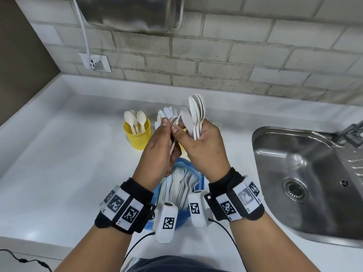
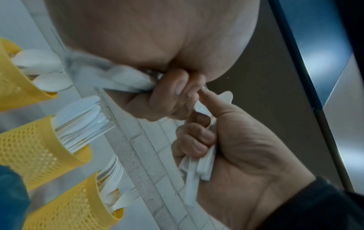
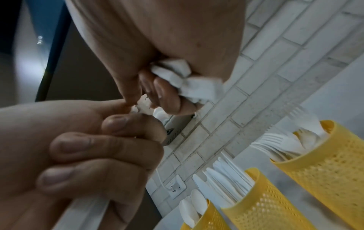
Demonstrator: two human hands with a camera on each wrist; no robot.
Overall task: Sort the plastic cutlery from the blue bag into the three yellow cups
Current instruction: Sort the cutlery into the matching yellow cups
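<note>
While both grip cutlery: spoons aloft.

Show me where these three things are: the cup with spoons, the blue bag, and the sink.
cup with spoons (image 1: 138, 136): head view, on its yellow mesh wall.
blue bag (image 1: 200, 182): head view, on its right rim.
sink (image 1: 322, 183): head view, on the bare steel basin.

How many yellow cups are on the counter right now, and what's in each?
3, in a row, seen from the right wrist: spoon cup nearest the wall socket, knife cup in the middle, fork cup at the other end. In the head view, hands hide all but the spoon cup.
</note>
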